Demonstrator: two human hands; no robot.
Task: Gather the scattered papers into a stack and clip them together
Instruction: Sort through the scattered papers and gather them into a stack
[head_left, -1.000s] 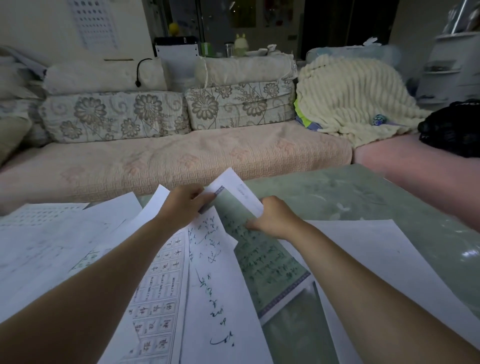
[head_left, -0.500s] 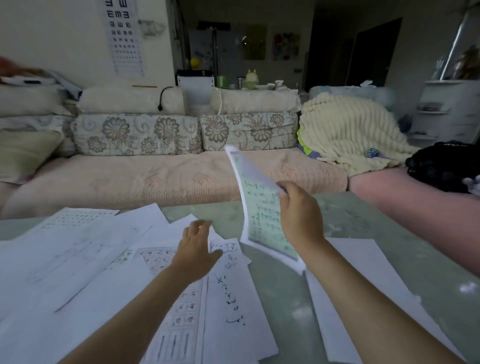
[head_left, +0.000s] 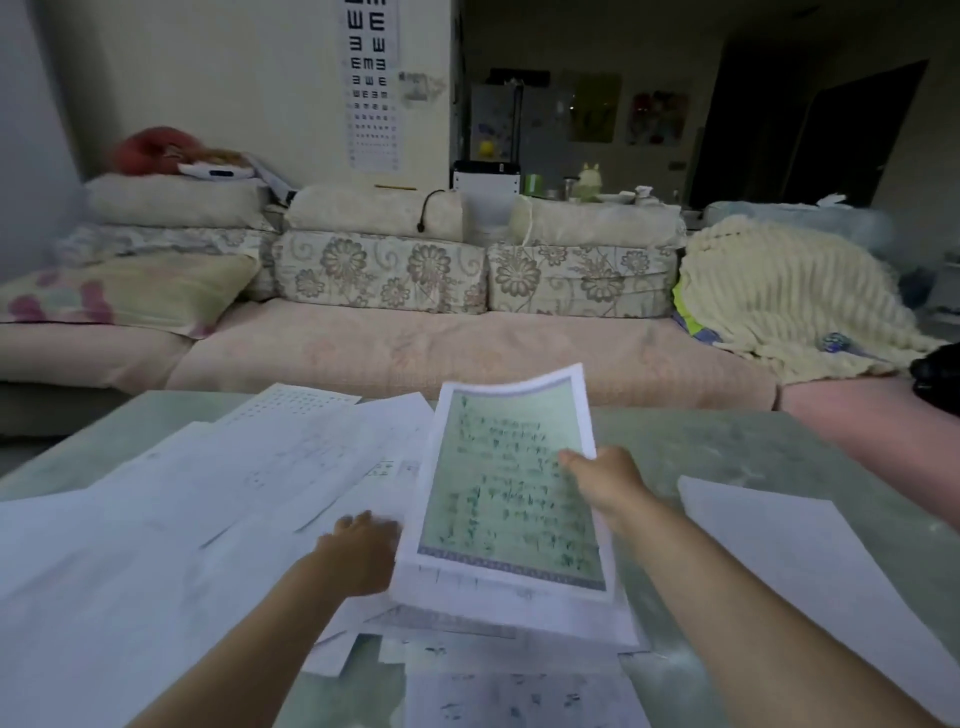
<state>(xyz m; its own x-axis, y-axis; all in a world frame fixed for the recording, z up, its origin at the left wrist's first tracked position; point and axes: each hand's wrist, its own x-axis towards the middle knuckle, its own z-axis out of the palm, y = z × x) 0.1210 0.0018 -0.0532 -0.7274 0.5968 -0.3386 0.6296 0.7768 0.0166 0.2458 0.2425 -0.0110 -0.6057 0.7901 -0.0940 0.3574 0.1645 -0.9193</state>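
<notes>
My right hand (head_left: 605, 480) pinches the right edge of a green printed sheet (head_left: 506, 483) with a white border and holds it above the table, face towards me. My left hand (head_left: 361, 545) is low beside the sheet's left lower corner, blurred, resting on white papers; its fingers are partly hidden behind the sheet. Several white papers (head_left: 223, 488) lie scattered and overlapping on the left half of the table. One blank white sheet (head_left: 789, 556) lies alone on the right. Another sheet with handwriting (head_left: 519, 696) lies at the near edge. No clip is in view.
The papers lie on a green glass-topped table (head_left: 727, 441). Behind it runs a pink sofa (head_left: 441, 348) with floral cushions and a cream blanket (head_left: 789, 296) at its right end. A dark object (head_left: 937, 374) sits at the far right edge.
My right hand lifted the green sheet off the table and turned it face-on in front of me. My left hand let go of it and dropped onto the white papers. My head tilted up.
</notes>
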